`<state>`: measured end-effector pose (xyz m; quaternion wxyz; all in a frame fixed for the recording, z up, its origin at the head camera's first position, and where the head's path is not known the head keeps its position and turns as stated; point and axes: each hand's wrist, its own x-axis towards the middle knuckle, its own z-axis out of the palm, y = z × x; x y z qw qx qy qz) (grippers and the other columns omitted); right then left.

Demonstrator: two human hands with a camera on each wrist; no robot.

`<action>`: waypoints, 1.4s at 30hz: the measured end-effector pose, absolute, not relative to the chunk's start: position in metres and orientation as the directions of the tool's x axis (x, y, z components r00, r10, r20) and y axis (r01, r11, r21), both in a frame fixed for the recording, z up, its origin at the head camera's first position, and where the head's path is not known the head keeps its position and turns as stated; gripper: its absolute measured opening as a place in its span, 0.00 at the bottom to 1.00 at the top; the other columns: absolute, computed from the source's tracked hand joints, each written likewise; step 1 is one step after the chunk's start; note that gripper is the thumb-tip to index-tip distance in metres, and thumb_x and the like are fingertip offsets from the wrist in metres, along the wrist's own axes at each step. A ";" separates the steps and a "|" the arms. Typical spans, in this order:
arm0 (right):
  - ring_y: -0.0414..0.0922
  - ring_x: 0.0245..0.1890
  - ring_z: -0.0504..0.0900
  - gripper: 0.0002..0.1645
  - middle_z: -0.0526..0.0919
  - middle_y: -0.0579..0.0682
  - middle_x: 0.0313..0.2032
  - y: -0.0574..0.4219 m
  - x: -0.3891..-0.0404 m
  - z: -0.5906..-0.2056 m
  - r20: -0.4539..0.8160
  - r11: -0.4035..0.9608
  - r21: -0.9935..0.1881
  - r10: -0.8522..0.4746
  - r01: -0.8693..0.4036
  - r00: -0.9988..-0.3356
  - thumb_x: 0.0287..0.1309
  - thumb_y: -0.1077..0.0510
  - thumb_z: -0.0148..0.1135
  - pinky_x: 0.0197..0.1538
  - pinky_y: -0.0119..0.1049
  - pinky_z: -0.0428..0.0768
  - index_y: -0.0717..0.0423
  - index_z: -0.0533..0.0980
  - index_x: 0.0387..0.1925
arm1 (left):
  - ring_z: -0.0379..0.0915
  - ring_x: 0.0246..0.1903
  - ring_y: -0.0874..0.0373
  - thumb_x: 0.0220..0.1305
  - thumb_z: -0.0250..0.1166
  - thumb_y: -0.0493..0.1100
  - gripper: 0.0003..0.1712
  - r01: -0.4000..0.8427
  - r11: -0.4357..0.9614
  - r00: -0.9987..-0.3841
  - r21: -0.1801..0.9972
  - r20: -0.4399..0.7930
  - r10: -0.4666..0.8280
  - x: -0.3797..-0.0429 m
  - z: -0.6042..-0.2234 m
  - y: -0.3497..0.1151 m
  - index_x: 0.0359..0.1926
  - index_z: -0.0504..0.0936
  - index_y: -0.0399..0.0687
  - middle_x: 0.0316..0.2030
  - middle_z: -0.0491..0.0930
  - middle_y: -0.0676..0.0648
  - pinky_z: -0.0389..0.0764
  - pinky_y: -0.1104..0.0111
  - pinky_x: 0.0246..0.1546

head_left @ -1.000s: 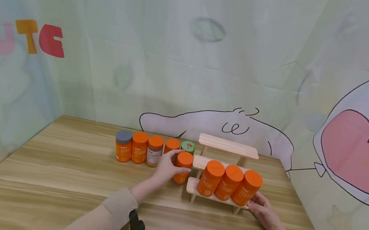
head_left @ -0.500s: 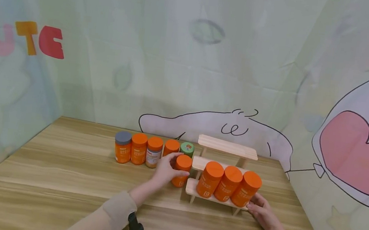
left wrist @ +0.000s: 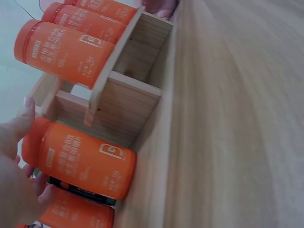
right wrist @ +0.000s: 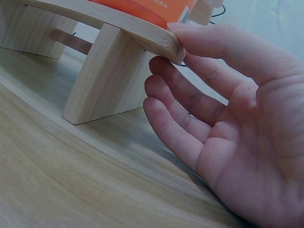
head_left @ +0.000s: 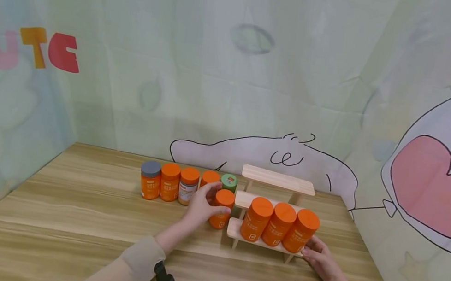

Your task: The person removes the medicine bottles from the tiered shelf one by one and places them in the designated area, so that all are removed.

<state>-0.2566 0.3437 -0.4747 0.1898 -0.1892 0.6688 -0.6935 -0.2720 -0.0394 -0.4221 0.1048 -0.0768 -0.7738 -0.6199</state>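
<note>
My left hand is loosely around an orange supplement jar standing upright on the table, left of a wooden tiered rack. Its thumb is extended beside the lid, seemingly off it in the left wrist view, while the fingertips stay close to the jar's other side. At the rack's right end, my right hand pinches the lowest board, thumb on top and a finger behind. Three similar orange jars lean back on that lowest tier.
Behind the left hand stands a row of jars: one grey-lidded, several orange-lidded, and a green-lidded one beside the rack. A printed cloth backdrop encloses the wooden table at the back and sides.
The jar by my left hand has come down slightly and stands still. My left thumb and fingers have since loosened and drawn a little back to the left. The right hand has stayed on the rack.
</note>
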 end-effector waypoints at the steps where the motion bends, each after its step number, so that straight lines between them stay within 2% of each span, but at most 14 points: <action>1: 0.31 0.54 0.76 0.27 0.77 0.33 0.53 0.344 -0.257 -0.475 0.008 -0.034 -0.999 -0.513 0.011 -0.858 0.69 0.66 0.46 0.57 0.26 0.76 0.29 0.72 0.55 | 0.72 0.59 0.42 0.47 0.78 0.38 0.40 0.258 0.220 -0.963 0.941 0.268 -0.015 -0.271 -0.420 -0.040 0.62 0.72 0.35 0.60 0.76 0.37 0.74 0.52 0.61; 8: 0.32 0.53 0.77 0.28 0.78 0.34 0.53 0.344 -0.256 -0.475 0.041 -0.069 -0.998 -0.530 -0.005 -0.847 0.68 0.67 0.44 0.56 0.26 0.76 0.30 0.73 0.55 | 0.70 0.61 0.43 0.52 0.75 0.37 0.37 0.293 0.191 -0.952 0.937 0.304 -0.029 -0.269 -0.402 -0.040 0.63 0.72 0.37 0.61 0.75 0.39 0.72 0.52 0.63; 16: 0.32 0.53 0.77 0.29 0.78 0.34 0.52 0.343 -0.255 -0.474 0.025 -0.055 -0.998 -0.515 0.003 -0.857 0.68 0.68 0.44 0.56 0.26 0.76 0.29 0.73 0.55 | 0.66 0.65 0.42 0.55 0.73 0.37 0.36 0.374 0.094 -0.927 0.923 0.372 0.043 -0.267 -0.392 -0.033 0.64 0.70 0.36 0.64 0.72 0.37 0.64 0.51 0.69; 21: 0.32 0.53 0.77 0.28 0.78 0.34 0.53 0.343 -0.255 -0.474 0.042 -0.072 -0.997 -0.531 -0.004 -0.847 0.68 0.67 0.44 0.56 0.26 0.76 0.30 0.73 0.55 | 0.67 0.64 0.44 0.56 0.74 0.41 0.37 0.392 0.068 -0.918 0.918 0.385 0.090 -0.265 -0.389 -0.023 0.65 0.70 0.39 0.64 0.72 0.38 0.65 0.51 0.68; 25: 0.31 0.53 0.77 0.28 0.78 0.34 0.53 0.343 -0.255 -0.474 0.035 -0.067 -0.998 -0.525 0.000 -0.850 0.68 0.67 0.45 0.57 0.26 0.76 0.30 0.73 0.55 | 0.65 0.66 0.44 0.55 0.74 0.48 0.42 0.404 0.056 -0.906 0.913 0.391 0.159 -0.262 -0.387 -0.016 0.68 0.68 0.41 0.66 0.70 0.39 0.64 0.52 0.69; 33: 0.32 0.53 0.76 0.30 0.78 0.34 0.54 0.343 -0.255 -0.477 0.062 -0.096 -0.995 -0.537 -0.012 -0.841 0.68 0.68 0.44 0.56 0.26 0.76 0.30 0.72 0.56 | 0.64 0.67 0.45 0.54 0.75 0.49 0.48 0.364 0.025 -0.882 0.931 0.336 0.331 -0.254 -0.388 -0.002 0.72 0.62 0.45 0.68 0.67 0.41 0.65 0.52 0.69; 37: 0.32 0.53 0.76 0.30 0.78 0.34 0.53 0.342 -0.255 -0.476 0.057 -0.094 -0.996 -0.535 -0.008 -0.843 0.68 0.68 0.44 0.56 0.26 0.76 0.29 0.73 0.56 | 0.66 0.66 0.46 0.53 0.76 0.47 0.49 0.332 0.061 -0.886 0.941 0.289 0.362 -0.251 -0.393 0.004 0.72 0.62 0.48 0.68 0.68 0.43 0.67 0.51 0.67; 42: 0.31 0.53 0.76 0.30 0.78 0.34 0.53 0.342 -0.255 -0.475 0.055 -0.091 -0.996 -0.533 -0.007 -0.844 0.68 0.68 0.44 0.56 0.26 0.76 0.29 0.73 0.56 | 0.68 0.64 0.44 0.54 0.75 0.43 0.46 0.307 0.088 -0.899 0.948 0.258 0.353 -0.248 -0.397 0.013 0.71 0.63 0.47 0.68 0.68 0.43 0.69 0.51 0.66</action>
